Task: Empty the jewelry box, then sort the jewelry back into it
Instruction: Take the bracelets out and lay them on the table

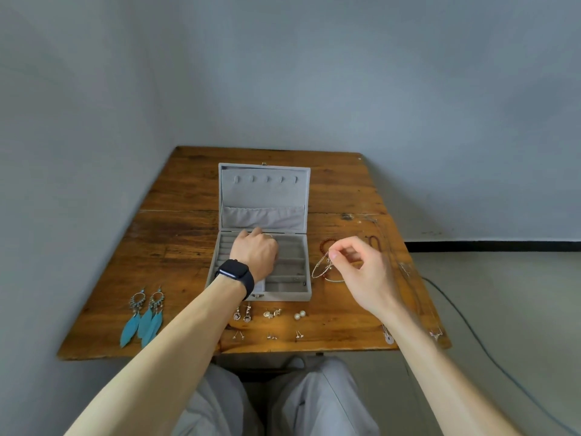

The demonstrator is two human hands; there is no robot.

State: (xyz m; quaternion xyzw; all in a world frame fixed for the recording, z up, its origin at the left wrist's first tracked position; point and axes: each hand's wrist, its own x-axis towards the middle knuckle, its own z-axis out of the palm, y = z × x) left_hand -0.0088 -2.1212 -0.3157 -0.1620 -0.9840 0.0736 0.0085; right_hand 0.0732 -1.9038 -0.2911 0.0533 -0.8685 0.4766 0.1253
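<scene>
Head view. Right hand [361, 265] pinched a thin chain bracelet [320, 267] between thumb and index tip, with the other fingers loosely curled. The chain hung in a loop just right of the jewelry box [283, 295], its low end at or near the table [176, 247]. Left hand [256, 250] was down inside the box base, fingers curled toward the rear compartments. Couldn't tell if it held anything. Watch [235, 273] on that wrist.

Step, my read: pieces going 1 at a time between box and table, direction unclear. To do it well:
- Hold the chain by 1 end so it hangs straight.
- Lower it and let it coil in 1 spot.
- Keep it off the red bead bracelet [325, 243] just behind it, since fine chains likely tangle.
- Use the left hand to steady the box, which is probably light.

Box:
- Lid was open, its 5 hooks bare and the pocket below flat.
- Base had ring rolls on the left and divided compartments on the right.
- The compartments in view looked empty. The near-left part was hidden by the wrist.

On the table:
- 2 blue feather earrings [146, 316] far left.
- Drop earrings [242, 314], pearl studs [299, 315] and a row of small studs [270, 335] in front of the box.
- Necklace chains [408, 278] along the right edge.
</scene>
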